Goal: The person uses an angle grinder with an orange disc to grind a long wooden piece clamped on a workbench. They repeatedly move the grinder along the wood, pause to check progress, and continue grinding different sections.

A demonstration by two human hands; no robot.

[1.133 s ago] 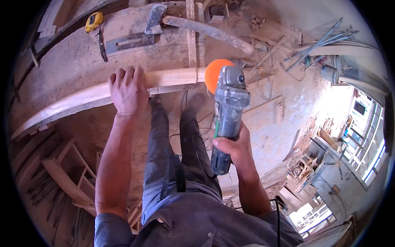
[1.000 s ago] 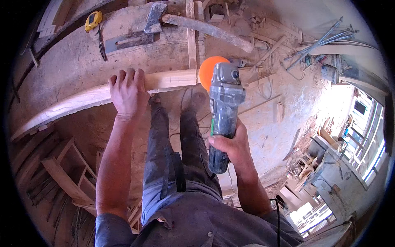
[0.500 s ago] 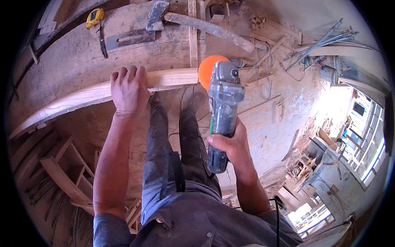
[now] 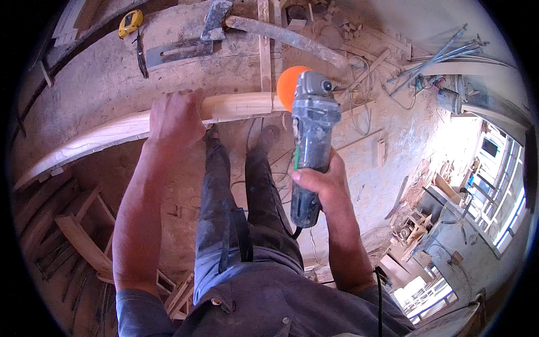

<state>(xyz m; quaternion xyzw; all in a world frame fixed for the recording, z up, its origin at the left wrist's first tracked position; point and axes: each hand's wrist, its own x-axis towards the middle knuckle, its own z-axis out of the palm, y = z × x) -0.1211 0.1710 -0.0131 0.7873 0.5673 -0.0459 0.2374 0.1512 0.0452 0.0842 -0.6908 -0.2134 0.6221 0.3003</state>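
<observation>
In the head view, a long piece of pale wood (image 4: 238, 106) is seen along the near edge of a brown, dusty bench (image 4: 101, 84), from the far left to the middle; it is smooth, gently curved, finely grained, and narrowed toward its left end. The wood is gripped from above by the left hand (image 4: 175, 119), whose fingers are bent together over its far side, their tips hidden. A grinder (image 4: 315, 132), with a scuffed grey metal head and a dark, rounded body, is clasped upright by the right hand (image 4: 328, 180), its thumb laid across the front and its other fingers wrapped behind, mostly unseen. The flat, round orange disc (image 4: 289, 87) is held at the wood's right end; whether the two are touching cannot be told. Farther back on the bench, a tool with a worn metal head and a rough, slightly bowed handle (image 4: 286, 38) is laid near a slotted, flat metal plate (image 4: 179, 52) and a rounded yellow tape measure (image 4: 130, 23). A thin, straight wooden strip (image 4: 264, 62) is crossed by the handle.
</observation>
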